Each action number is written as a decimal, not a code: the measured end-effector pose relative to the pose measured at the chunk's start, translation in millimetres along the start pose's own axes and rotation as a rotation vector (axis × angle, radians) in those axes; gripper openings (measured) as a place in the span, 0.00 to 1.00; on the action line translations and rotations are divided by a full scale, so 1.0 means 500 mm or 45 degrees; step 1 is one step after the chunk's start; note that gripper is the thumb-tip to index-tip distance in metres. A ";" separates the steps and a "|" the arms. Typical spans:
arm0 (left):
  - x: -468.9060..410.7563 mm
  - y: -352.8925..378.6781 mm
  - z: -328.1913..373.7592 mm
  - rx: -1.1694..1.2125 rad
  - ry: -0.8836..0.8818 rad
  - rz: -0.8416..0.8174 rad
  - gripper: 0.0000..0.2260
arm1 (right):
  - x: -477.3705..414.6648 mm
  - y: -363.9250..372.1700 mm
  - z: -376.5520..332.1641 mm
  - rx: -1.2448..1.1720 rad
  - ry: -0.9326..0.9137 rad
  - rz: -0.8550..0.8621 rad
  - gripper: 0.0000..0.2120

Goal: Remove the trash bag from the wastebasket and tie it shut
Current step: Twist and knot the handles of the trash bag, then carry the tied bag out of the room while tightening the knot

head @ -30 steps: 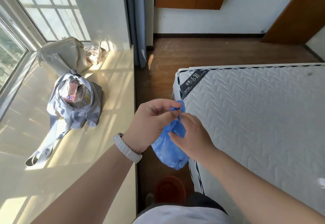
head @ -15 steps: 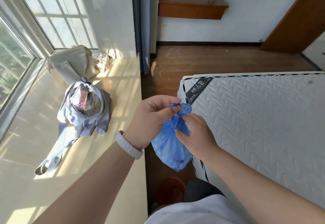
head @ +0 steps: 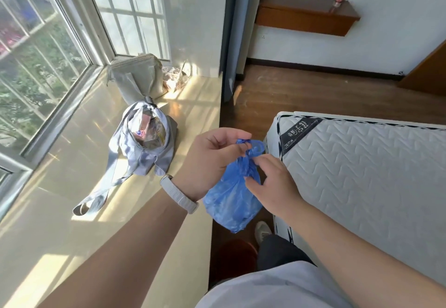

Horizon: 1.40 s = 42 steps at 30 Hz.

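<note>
A small blue plastic trash bag point(head: 231, 199) hangs in the air between the window ledge and the mattress. My left hand point(head: 210, 160) pinches the twisted top loop of the bag between thumb and forefinger. My right hand point(head: 272, 184) grips the gathered neck just below that loop, fingers curled on the plastic. Below the bag, on the floor by my leg, the red wastebasket point(head: 234, 252) shows only part of its rim in shadow.
A cream window ledge point(head: 72, 187) on the left holds a grey-blue cloth bag point(head: 144, 148) with a long strap and a beige bag point(head: 137, 78). A white quilted mattress point(head: 362, 175) fills the right. My shoe point(head: 263, 230) stands on the wood floor in the narrow gap.
The view has tilted up and rightward. My left hand keeps the bag's top pinched while my right hand has slid slightly lower on the neck. A small loop now stands out at the top.
</note>
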<state>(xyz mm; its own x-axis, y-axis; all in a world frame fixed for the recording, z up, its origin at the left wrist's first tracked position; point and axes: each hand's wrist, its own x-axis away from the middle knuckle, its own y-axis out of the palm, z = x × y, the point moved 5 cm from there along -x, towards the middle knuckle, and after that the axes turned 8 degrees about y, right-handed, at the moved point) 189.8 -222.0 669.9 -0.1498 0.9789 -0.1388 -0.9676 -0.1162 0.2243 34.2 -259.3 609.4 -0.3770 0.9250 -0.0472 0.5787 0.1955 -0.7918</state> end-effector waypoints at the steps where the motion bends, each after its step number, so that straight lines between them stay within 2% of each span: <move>1: -0.006 -0.001 -0.003 -0.011 -0.003 0.007 0.09 | -0.007 0.000 0.002 -0.009 -0.009 -0.008 0.10; 13: -0.178 0.015 -0.063 -0.073 -0.093 0.108 0.09 | -0.200 0.007 0.087 -0.105 -0.033 -0.118 0.11; 21: -0.463 0.040 -0.142 -0.250 -0.215 0.223 0.09 | -0.494 0.007 0.204 -0.208 -0.042 -0.295 0.10; 30: -0.757 0.094 -0.187 -0.302 -0.283 0.295 0.12 | -0.791 -0.033 0.296 -0.277 -0.075 -0.334 0.09; 37: -0.885 0.134 -0.194 -0.355 -0.270 0.292 0.08 | -0.895 -0.084 0.347 -0.340 -0.115 -0.321 0.09; 42: -0.942 0.166 -0.183 -0.388 -0.242 0.272 0.09 | -0.924 -0.136 0.371 -0.366 -0.121 -0.281 0.10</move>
<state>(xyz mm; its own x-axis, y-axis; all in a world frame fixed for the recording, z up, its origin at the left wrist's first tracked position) 161.2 -708.0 665.8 -0.3408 0.9378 0.0669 -0.9391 -0.3362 -0.0709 34.7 -760.7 572.1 -0.5729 0.8187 0.0382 0.6506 0.4826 -0.5863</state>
